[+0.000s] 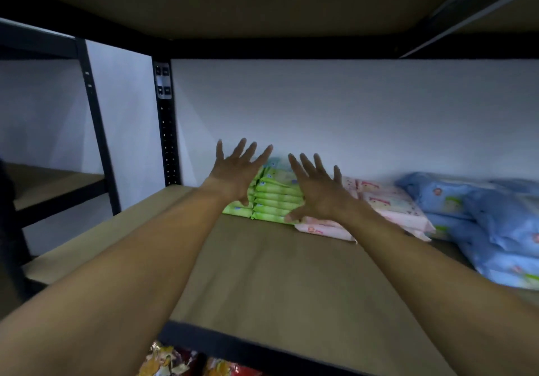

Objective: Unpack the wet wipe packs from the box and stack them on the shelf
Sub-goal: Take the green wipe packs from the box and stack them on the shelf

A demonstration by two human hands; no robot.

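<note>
A stack of several green wet wipe packs (275, 197) stands at the back of the brown shelf board (277, 276), against the white wall. My left hand (237, 171) is spread open at the stack's left side, partly covering it. My right hand (316, 189) is spread open at its right side, the thumb near the bottom pack. Neither hand holds anything. Pink packs (390, 205) lie flat just right of the green stack, partly behind my right wrist. The box is out of view.
Blue packs (495, 227) are piled at the shelf's right end. A black slotted upright (166, 130) stands left of the stack, and another shelf board (262, 11) hangs low overhead. Colourful red and yellow packets (172, 359) show on the level below.
</note>
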